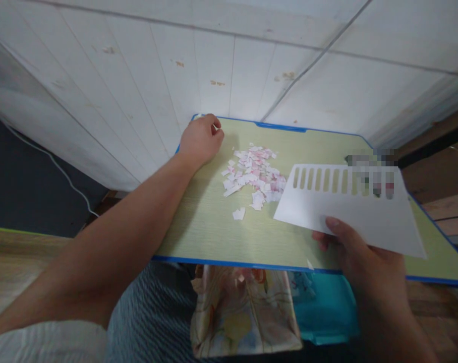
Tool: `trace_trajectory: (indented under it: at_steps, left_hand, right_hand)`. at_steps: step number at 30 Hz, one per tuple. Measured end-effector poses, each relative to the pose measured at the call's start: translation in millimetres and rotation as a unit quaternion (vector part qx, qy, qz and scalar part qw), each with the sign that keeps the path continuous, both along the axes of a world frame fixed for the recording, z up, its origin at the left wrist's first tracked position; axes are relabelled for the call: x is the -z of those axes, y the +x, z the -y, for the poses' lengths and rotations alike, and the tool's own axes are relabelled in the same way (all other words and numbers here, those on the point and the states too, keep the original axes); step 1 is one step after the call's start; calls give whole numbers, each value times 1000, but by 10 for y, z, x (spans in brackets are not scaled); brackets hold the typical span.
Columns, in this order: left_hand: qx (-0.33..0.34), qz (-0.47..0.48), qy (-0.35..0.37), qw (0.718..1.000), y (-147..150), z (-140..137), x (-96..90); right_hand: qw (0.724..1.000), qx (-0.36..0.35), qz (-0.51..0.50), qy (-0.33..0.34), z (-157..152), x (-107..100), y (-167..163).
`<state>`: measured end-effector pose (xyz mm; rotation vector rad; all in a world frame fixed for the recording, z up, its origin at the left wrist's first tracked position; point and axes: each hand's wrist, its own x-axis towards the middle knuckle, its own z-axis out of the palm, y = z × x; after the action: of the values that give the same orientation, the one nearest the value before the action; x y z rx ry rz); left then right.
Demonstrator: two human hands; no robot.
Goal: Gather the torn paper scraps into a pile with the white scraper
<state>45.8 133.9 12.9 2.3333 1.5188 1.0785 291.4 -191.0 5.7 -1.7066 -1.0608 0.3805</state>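
Observation:
My right hand [359, 254] holds a white sheet of paper with a row of cut slots [350, 206] by its near edge, tilted over the right side of a light green table top [214, 232]. My left hand [201, 141] rests as a loose fist on the table's far left corner, next to the wall. Between the hands lies a pile of small white and pink paper scraps [253, 174]. One loose scrap [238, 214] lies a little nearer to me.
The table has a blue rim [232, 263] and stands against a white panelled wall [232, 65]. Under its near edge I see a patterned cloth [244, 312], a teal box [323, 307] and a grey blanket [153, 317]. A white cable [62, 171] runs at left.

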Motion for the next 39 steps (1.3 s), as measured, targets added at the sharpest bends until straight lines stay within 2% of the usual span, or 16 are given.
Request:
trace_trajectory:
  at_steps: [4,8,13,16,22,28,34,39]
  left_hand:
    - [70,-39,39,996,95,130,-6]
    - [85,-39,57,994,79,10,131]
    - [39,-29,54,997,-45,-208,256]
    - [3,-29,44,999,-82,-244,281]
    - [-82,-72,-13,994,-43,-38,170]
    - [-93,-107,-34,989,-34,140,38]
    - [-100,-88,-67,989,-91,34,59]
    - [-101,-71,-71,990,-133,-81,124]
  right_hand:
    - [999,14,37,-7,-60,-57,43]
    - [997,68,-41,19,-149,-16,168]
    - [985,89,-126,74,-312,71,242]
    - [977,87,-171,97,-404,77,234]
    - [952,98,-250,148,-519,56,232]
    - [943,128,-247,184,-557,114,275]
    - [963,100,-217,122,-477,141,276]
    - [972,125,-189,60,-410,64,255]
